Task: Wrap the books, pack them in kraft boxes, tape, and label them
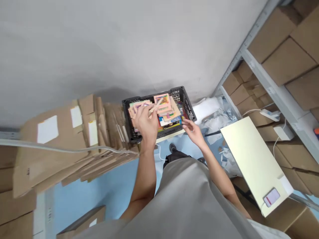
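Note:
A black plastic crate stands against the wall, with stacks of colourful flat packs inside. My left hand is over the crate's left half, its fingers closed around a thin, pale, stick-like item that slants up to the right. My right hand is at the crate's front right edge, palm partly turned up, with its fingers apart and nothing held. Close to its fingertips lies a blue and white pack on the pile.
Flattened cardboard leans on the left. To the right are a pale board holding a phone, shelves of brown boxes, and crumpled white wrapping. A white cable crosses the cardboard.

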`<action>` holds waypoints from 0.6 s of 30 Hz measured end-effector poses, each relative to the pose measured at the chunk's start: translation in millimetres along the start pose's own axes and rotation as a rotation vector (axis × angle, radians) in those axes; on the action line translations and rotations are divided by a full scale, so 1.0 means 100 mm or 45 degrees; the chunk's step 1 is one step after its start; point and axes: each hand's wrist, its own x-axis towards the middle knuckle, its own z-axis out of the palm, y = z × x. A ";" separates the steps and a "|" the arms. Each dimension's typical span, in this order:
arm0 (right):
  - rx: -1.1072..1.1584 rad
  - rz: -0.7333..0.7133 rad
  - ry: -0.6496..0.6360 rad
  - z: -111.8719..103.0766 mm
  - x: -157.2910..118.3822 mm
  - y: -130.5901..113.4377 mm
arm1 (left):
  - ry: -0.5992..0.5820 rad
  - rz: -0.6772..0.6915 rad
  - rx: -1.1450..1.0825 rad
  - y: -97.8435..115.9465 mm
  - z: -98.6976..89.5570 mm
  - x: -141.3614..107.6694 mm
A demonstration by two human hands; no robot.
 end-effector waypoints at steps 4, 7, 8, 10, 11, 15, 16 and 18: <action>-0.517 -0.274 0.343 -1.02 -0.50 -0.21 | -0.348 0.183 -0.222 0.93 0.68 -0.54; -0.845 -0.293 0.530 -1.83 -0.96 -0.25 | -0.822 0.275 -0.404 1.58 1.30 -1.04; -0.908 -0.259 0.564 -2.08 -1.14 -0.24 | -0.952 0.324 -0.445 1.78 1.48 -1.21; -0.985 -0.156 0.626 -2.53 -1.52 -0.20 | -1.149 0.442 -0.492 2.15 1.81 -1.54; -1.005 -0.096 0.662 -2.72 -1.72 -0.17 | -1.234 0.501 -0.507 2.33 1.95 -1.69; -0.931 0.085 0.832 -3.26 -2.37 -0.03 | -1.561 0.657 -0.587 2.89 2.43 -2.18; -0.853 0.117 0.883 -3.34 -2.47 0.02 | -1.604 0.681 -0.611 2.98 2.55 -2.28; -0.621 0.187 1.026 -3.45 -2.60 0.14 | -1.600 0.705 -0.646 3.11 2.80 -2.46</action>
